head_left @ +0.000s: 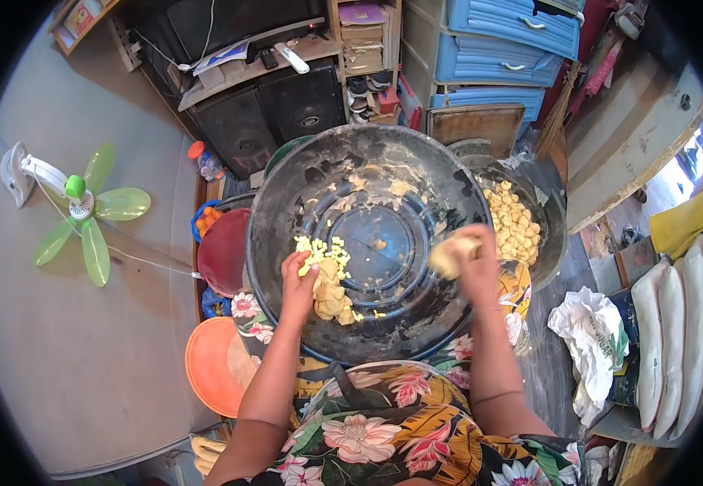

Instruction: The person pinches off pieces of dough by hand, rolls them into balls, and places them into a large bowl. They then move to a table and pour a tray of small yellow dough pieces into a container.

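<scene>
grasping a blurred dough lump (pixel 447 259), your right hand (pixel 479 263) is right of the frame's centre, over the dark basin (pixel 287 194) — your left hand (pixel 295 279), left of centre, touches yellow cubes (pixel 323 249) beside piled dough pieces (pixel 332 301) — whether it grips any, i cannot tell.

The head-worn camera faces forward and steeply down. The basin (pixel 277 190), left hand (pixel 296 282) and right hand (pixel 476 266) lie near, mid-frame. The wide, dark-edged circular field spans from fan (pixel 81 204) at left to sacks (pixel 672 336) at right; drawers (pixel 497 58) stand farther, at top.
</scene>
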`<state>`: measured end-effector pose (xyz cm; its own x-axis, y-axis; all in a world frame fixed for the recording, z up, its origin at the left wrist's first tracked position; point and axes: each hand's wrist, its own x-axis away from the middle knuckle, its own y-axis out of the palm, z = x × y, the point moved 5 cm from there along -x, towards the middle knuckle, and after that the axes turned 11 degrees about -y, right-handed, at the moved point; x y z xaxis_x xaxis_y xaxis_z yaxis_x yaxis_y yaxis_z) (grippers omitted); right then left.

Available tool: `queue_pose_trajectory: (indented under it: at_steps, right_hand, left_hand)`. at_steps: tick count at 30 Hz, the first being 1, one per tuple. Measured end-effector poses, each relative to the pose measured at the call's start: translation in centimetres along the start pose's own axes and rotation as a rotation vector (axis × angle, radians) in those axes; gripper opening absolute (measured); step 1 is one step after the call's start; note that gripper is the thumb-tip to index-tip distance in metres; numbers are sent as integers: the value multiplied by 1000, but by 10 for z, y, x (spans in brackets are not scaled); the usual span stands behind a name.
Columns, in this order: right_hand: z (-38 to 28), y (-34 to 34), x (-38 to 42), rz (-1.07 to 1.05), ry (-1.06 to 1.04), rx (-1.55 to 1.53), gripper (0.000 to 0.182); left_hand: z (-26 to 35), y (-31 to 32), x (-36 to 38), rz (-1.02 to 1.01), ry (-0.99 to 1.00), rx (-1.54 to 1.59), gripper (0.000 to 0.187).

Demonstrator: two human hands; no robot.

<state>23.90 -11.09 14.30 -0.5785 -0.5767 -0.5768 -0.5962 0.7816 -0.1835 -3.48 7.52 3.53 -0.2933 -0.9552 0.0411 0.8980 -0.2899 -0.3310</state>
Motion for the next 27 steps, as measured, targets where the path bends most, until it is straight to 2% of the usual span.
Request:
queue_pose_trajectory:
  at_steps: [1, 3, 4, 5, 7, 8, 9, 11, 12, 15, 16, 17, 18, 19, 20, 21, 23, 24, 25, 27]
  right_hand:
    - [26, -30, -3, 199, 145, -34, 16]
    - [16, -84, -28, 416, -123, 358, 13]
    - [23, -102, -35, 503, -18, 325, 19]
    - [32, -114, -41, 495, -16, 330, 19]
    - [37, -118, -51, 293, -150, 961, 28]
    - [47, -115, -50, 281, -130, 890, 35]
    - [51, -101, -49, 218, -180, 827, 35]
    - [53, -50, -42, 81, -228, 593, 35]
    - [62, -15, -31, -110, -10, 380, 34]
    - [89, 92, 33, -762, 277, 280, 31]
    - [110, 125, 62, -941, 288, 166, 28]
    - [104, 149, 79, -1032, 253, 221, 25]
    - [109, 170, 99, -1117, 329, 228, 24]
    - [109, 186, 113, -1157, 289, 267, 25]
    - [109, 199, 124, -1126, 245, 284, 23]
    - [105, 207, 132, -1094, 201, 300, 21]
    - [103, 213, 146, -1091, 181, 289, 22]
    - [103, 214, 151, -1082, 167, 288, 25]
    - [108, 216, 156, -1082, 164, 289, 25]
    - [123, 213, 160, -1022, 273, 269, 18]
  left_hand:
    - [-1, -3, -1, -1, -4, 0, 36]
    - [-10, 8, -2, -245, -87, -375, 34]
    - [-11, 13, 1, -276, 20, -402, 36]
    - [-15, 16, 2, -278, 12, -396, 36]
    - [-22, 34, 7, -428, 79, -685, 41]
    - [-27, 40, 8, -429, 58, -727, 45]
    - [-31, 43, 9, -429, 52, -722, 45]
    - [-40, 48, 13, -421, 118, -927, 45]
    - [-42, 48, 12, -424, 111, -927, 45]
    - [-46, 41, 10, -443, 52, -1065, 42]
    - [-41, 35, 9, -400, 33, -1028, 38]
    - [-38, 29, 8, -356, 14, -993, 35]
    - [-39, 26, 9, -350, 10, -999, 35]
    - [-38, 17, 11, -243, -9, -836, 33]
    - [-36, 8, 12, -137, -26, -673, 31]
    - [-32, 2, 13, -131, -31, -679, 31]
    - [-36, -15, 15, -106, -358, -341, 26]
    - [-36, -14, 16, -134, -360, 96, 21]
    - [-36, -17, 19, -133, -358, 97, 21]
    - [-37, -17, 28, -168, -577, 543, 17]
